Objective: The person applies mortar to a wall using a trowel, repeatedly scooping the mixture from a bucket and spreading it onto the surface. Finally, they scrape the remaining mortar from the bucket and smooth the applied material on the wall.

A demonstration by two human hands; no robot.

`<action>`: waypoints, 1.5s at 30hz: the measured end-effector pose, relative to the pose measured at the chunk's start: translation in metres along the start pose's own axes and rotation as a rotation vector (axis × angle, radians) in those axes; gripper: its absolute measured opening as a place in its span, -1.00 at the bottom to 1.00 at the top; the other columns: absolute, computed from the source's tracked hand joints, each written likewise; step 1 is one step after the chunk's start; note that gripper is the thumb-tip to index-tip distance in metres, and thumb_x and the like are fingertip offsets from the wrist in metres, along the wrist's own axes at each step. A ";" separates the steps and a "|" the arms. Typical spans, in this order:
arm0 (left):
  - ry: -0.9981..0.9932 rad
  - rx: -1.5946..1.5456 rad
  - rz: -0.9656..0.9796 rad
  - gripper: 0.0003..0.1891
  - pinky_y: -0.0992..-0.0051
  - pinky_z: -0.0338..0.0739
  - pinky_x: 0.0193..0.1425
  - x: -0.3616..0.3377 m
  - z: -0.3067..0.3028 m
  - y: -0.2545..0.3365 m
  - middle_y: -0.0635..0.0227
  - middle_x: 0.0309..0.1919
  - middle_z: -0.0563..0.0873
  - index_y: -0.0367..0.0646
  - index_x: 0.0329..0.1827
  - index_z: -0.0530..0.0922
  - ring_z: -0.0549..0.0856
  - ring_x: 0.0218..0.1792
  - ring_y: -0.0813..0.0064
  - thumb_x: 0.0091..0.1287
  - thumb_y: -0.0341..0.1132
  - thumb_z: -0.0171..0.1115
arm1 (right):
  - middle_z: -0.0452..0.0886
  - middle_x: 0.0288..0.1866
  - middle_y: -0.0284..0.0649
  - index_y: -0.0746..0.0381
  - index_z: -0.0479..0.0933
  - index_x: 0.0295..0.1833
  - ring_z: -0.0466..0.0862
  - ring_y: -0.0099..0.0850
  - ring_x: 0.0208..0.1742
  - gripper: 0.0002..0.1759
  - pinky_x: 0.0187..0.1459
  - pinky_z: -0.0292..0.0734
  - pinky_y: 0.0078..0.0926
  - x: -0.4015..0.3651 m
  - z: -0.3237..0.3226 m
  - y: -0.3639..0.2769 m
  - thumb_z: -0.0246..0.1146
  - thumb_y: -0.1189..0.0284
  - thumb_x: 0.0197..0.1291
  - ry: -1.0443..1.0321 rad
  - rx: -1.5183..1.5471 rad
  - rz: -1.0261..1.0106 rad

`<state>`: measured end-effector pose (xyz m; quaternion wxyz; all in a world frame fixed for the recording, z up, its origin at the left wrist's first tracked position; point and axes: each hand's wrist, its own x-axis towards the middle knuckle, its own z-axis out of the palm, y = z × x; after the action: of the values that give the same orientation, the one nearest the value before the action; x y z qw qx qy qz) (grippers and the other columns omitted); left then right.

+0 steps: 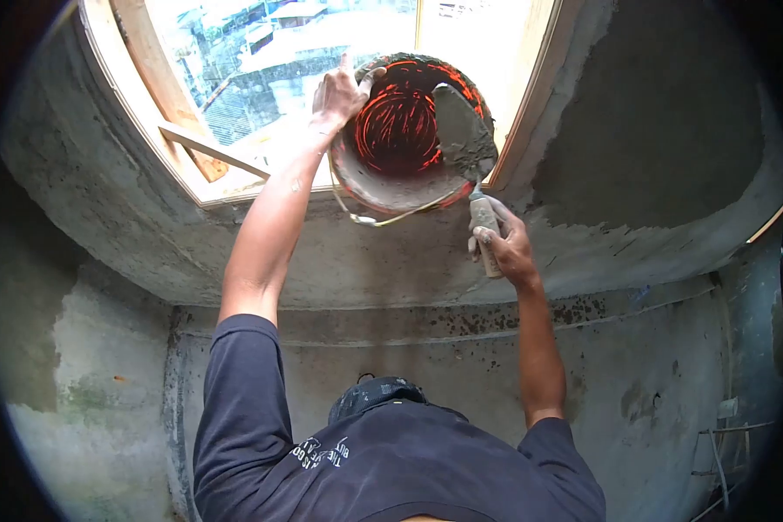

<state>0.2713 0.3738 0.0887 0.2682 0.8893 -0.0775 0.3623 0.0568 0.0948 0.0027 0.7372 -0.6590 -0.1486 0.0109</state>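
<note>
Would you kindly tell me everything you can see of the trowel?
The trowel has a broad, rounded blade coated in grey, mortar-like material, and a pale, smeared handle, possibly wooden. The right hand grips the handle. The blade points up and slightly left, overlapping the right side of the bucket's opening; whether they touch is unclear.

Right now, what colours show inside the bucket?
The bucket is dark with orange-red streaks, greyish below; best in head view.
</note>
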 end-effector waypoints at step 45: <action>-0.235 0.292 0.519 -0.47 0.24 0.63 -0.29 0.089 0.071 0.026 0.05 -0.66 0.63 -0.29 -0.56 0.61 0.70 -0.55 0.16 0.24 0.09 0.13 | 0.64 -0.31 0.10 0.29 0.34 0.04 0.65 0.11 -0.26 -0.47 -0.28 0.55 0.00 0.060 -0.101 0.045 0.26 0.12 0.16 0.403 -1.442 -0.080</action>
<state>0.3698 0.3187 0.1186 0.0258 0.9046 -0.2795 0.3209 0.1457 0.0152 -0.0375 0.1352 -0.9620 -0.0047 -0.2371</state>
